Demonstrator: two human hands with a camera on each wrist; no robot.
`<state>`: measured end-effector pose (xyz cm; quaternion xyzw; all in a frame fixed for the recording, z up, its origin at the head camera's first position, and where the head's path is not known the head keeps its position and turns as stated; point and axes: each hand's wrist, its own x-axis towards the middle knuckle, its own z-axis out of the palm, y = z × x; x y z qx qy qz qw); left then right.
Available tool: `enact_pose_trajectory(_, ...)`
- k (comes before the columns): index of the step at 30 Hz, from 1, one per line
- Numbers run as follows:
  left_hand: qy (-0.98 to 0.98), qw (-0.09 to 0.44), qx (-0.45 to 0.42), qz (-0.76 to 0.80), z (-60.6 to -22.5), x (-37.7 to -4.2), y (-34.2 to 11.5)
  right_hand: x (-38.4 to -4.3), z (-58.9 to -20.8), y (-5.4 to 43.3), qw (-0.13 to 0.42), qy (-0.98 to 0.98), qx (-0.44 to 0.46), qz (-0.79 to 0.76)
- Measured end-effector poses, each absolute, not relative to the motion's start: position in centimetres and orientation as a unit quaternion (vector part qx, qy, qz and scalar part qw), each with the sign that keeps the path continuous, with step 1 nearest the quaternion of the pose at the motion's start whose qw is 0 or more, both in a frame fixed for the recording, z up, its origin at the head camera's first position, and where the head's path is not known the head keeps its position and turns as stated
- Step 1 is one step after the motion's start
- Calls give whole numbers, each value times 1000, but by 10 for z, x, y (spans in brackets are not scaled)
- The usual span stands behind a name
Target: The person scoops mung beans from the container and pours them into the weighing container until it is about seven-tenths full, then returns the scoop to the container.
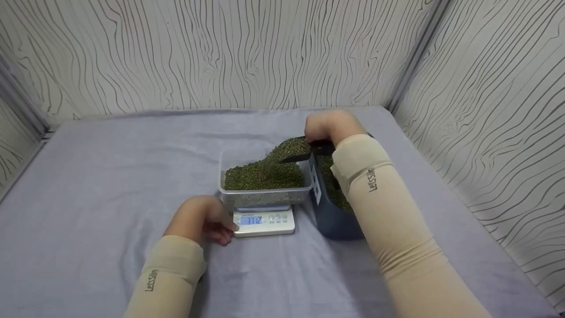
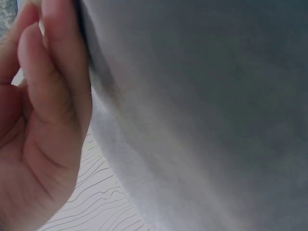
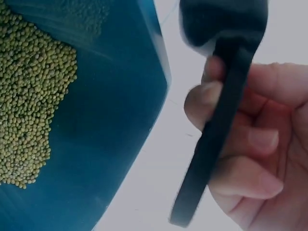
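My right hand [image 1: 329, 126] grips the handle of a black scoop [image 3: 224, 110], its fingers curled round it in the right wrist view. The scoop tilts left, and green mung beans [image 1: 265, 176] stream from it into a clear plastic container [image 1: 265, 194]. That container sits on a white digital kitchen scale [image 1: 282, 227] with lit digits on its display. At the scale's front left corner, my left hand [image 1: 205, 216] touches the edge with its fingertips. In the left wrist view its fingers [image 2: 53, 86] look fairly straight, and the contact is mostly out of frame.
Right of the scale, close to the clear container, stands a deep dark blue bin [image 1: 335, 225] with more mung beans [image 3: 29, 96] inside. A wrinkled lavender cloth [image 1: 110, 185] covers the table. Wood-patterned panels [image 1: 247, 53] enclose the back and sides.
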<state>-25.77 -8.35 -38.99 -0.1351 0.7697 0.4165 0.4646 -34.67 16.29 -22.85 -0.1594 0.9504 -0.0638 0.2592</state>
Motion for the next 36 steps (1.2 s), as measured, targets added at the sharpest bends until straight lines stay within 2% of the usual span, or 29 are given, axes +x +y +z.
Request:
enact_pose_trajectory(5,774,469,-125,408,-390,-258,-84,-342,-227,149,190,960,-203,39)
enact_pose_trajectory(17,772,479,-119,400,-391,-260,-86,-323,-222,113,73,977,-172,101)
enact_pose_trajectory(36,775,473,-110,404,-392,-260,-86,-309,-221,98,36,960,-221,168)
